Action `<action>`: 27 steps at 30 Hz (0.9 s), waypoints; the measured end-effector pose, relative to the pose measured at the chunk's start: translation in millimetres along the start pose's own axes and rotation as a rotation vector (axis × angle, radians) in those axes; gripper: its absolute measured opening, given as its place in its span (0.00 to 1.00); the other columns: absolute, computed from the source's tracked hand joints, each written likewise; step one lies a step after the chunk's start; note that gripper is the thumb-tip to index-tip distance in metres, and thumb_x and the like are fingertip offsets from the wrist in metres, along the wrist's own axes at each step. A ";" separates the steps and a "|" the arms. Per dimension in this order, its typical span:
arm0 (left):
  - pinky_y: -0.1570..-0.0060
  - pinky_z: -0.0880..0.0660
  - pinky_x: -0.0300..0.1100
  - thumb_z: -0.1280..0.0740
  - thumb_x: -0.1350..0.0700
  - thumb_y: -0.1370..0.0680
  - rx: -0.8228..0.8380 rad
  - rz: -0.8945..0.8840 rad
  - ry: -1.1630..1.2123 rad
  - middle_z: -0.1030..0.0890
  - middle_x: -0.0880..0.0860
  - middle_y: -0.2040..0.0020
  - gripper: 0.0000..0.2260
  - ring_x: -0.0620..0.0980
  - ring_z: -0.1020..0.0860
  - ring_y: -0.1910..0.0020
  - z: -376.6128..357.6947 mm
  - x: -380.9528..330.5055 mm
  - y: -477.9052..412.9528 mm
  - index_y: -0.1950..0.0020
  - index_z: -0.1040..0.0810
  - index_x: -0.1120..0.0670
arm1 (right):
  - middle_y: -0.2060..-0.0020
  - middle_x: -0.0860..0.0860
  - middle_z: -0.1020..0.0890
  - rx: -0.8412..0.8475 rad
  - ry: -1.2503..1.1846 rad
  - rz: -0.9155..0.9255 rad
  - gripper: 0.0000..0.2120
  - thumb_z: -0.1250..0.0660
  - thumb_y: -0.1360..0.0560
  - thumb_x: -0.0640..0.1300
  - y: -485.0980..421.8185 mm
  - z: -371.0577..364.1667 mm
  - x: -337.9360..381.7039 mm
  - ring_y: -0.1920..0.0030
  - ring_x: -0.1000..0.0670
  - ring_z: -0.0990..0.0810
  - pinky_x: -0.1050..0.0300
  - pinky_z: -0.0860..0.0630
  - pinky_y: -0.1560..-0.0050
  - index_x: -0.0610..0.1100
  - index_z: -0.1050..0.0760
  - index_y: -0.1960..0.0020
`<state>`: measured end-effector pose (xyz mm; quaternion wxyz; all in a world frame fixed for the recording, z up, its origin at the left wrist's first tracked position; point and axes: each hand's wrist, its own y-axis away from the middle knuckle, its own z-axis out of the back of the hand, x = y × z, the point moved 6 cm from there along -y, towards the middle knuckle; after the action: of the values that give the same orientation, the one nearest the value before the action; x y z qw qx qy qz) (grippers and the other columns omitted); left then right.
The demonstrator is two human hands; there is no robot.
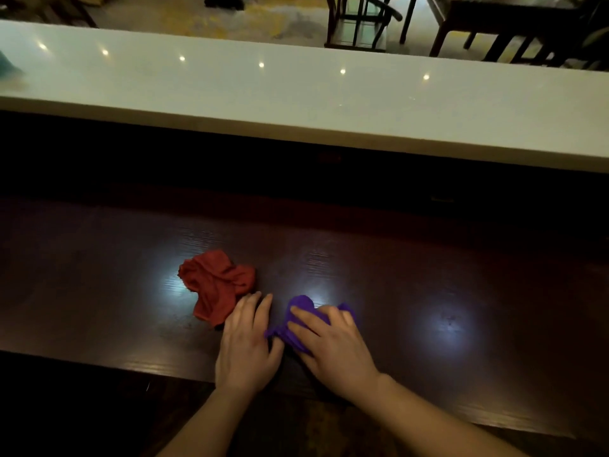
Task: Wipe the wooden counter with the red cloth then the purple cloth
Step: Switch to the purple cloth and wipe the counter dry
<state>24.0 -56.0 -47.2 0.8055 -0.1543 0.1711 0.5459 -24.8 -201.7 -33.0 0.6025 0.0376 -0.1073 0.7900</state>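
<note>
Item: wooden counter (412, 258), dark, glossy, running left to right across the view, with 2 cloths on it. Red cloth (216, 285): crumpled heap lying loose on the wood, ahead and left of the left hand (245, 341), no hand on it; its near edge lies just beside that hand's fingertips, contact uncertain. Left hand: flat, palm down on the wood, fingers extended and held close together, holding nothing. Purple cloth (298, 324): bunched, directly under the right hand (329, 341), its long axis running from near left to far right, a tail poking out toward the left hand. Right hand: fingers spread and pressed down over the bunch, pinning it to the wood, not pinching it. Judgement: the red pass appears finished; the purple wipe is the step in hand, the right hand already placed, open wood lying to its right. Beyond: white ledge (296, 103), raised, behind the counter.
</note>
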 end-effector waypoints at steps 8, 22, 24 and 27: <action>0.34 0.29 0.52 0.39 0.52 0.27 0.037 -0.068 0.046 0.22 0.59 0.35 0.22 0.59 0.24 0.34 13.6 5.1 13.1 0.36 0.22 0.59 | 0.35 0.55 0.23 0.022 0.034 -0.219 0.20 0.31 0.31 0.53 -14.4 1.7 4.3 0.48 0.44 0.24 0.47 0.27 0.49 0.53 0.22 0.40; 0.30 0.39 0.66 0.44 0.43 0.26 -0.022 0.133 -0.171 0.25 0.61 0.40 0.23 0.63 0.26 0.37 44.0 75.1 24.0 0.40 0.23 0.58 | 0.33 0.58 0.25 0.039 0.021 0.041 0.21 0.34 0.31 0.57 -32.8 -15.7 31.1 0.43 0.46 0.23 0.49 0.26 0.47 0.56 0.24 0.38; 0.27 0.45 0.65 0.45 0.43 0.24 -0.025 0.131 -0.178 0.26 0.62 0.37 0.25 0.62 0.29 0.34 38.6 75.7 26.1 0.38 0.24 0.58 | 0.31 0.58 0.27 0.035 0.036 -0.129 0.20 0.34 0.28 0.57 -44.5 -7.4 -2.2 0.40 0.44 0.26 0.47 0.30 0.43 0.56 0.25 0.37; 0.26 0.47 0.65 0.46 0.43 0.23 -0.027 0.119 -0.213 0.27 0.61 0.34 0.25 0.62 0.31 0.30 35.2 77.3 27.7 0.36 0.25 0.58 | 0.30 0.57 0.29 0.004 0.032 -0.359 0.19 0.37 0.25 0.58 -61.7 -7.0 -17.7 0.36 0.44 0.31 0.48 0.35 0.39 0.56 0.27 0.35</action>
<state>28.7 33.0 -51.8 0.7830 -0.0959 0.0863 0.6085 39.7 -201.4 -35.5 0.7354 0.0449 -0.0877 0.6705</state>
